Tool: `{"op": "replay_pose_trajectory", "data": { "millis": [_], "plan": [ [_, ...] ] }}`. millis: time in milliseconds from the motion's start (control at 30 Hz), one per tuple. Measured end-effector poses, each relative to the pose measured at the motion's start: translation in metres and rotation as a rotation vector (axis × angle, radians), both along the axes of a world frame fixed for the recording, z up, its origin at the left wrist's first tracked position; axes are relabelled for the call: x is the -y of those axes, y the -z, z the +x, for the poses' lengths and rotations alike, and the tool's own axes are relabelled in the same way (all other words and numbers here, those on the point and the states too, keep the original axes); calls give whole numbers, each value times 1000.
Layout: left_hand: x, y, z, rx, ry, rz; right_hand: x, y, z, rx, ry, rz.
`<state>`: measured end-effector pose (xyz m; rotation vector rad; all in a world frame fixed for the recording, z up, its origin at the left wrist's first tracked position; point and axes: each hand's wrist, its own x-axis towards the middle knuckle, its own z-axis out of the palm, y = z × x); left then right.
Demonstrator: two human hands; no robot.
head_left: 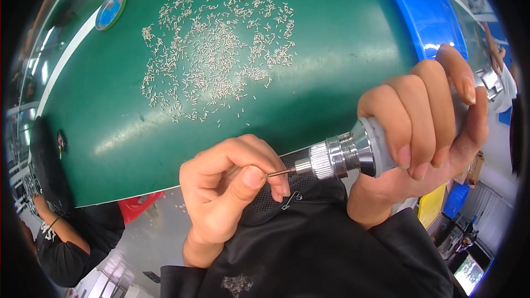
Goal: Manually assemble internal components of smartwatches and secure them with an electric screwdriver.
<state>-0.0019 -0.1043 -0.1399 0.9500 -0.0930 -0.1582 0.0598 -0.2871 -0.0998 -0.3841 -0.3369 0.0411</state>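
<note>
A metal-nosed hand tool [335,155] is held in front of the black clothing [331,237], at the near edge of the surface [337,77]. Its grey body is wrapped by the curled fingers of the right hand [417,121], apparently so that its weight is carried there; its thin shaft [281,172] is pinched between thumb and forefinger of the left hand [221,187], probably for steadiness. Beyond the hands, many small metal pins [218,60] are spread loosely over the green surface, perhaps so that single pieces can be told apart. A round dish [110,10] is set by the left edge and a blue bin [428,8] at the right, seemingly away from the pins.

The shaft's tip is covered by the left thumb, so whether a pin is gripped there cannot be told. The tool's rear is largely hidden by the right hand. The bin is cut off above, and another person [72,243] is warped at the lower left.
</note>
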Motion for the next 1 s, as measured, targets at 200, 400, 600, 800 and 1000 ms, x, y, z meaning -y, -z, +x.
{"op": "replay_pose_trajectory", "data": {
  "millis": [200,400,600,800,1000],
  "plan": [
    [10,-6,-5,135,-179,412,-1,1,-4,11,82,-38],
    [16,-1,-1,257,-255,574,0,7,-1,-31,50,-26],
    [15,-6,12,248,-287,580,10,9,9,-81,117,8],
    [-41,-18,45,231,-284,897,22,27,24,-289,222,-32],
    [-41,-31,170,483,-261,1191,30,47,21,-373,251,-4]
  ]
}}
